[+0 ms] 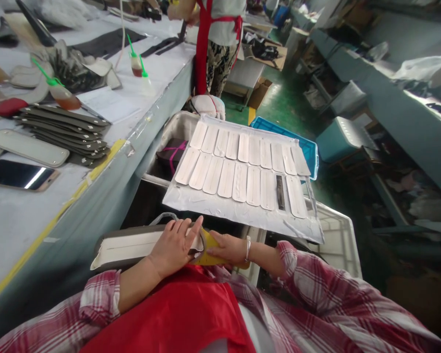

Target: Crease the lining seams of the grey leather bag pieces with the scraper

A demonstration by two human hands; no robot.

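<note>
- The left hand [174,245] lies flat, fingers spread, pressing a long grey-edged white strip [132,247] across the lap.
- The right hand [228,247] rests on a yellow pad [211,242] at the strip's end (whether its fingers grip it, I cannot tell).
- Just beyond, a white board [242,206] carries two rows of pale strips.
- A phone [18,175] lies on the grey table [22,220] at left.

No words, no numbers, no labels, no brands, no signs could be read on anything there
</note>
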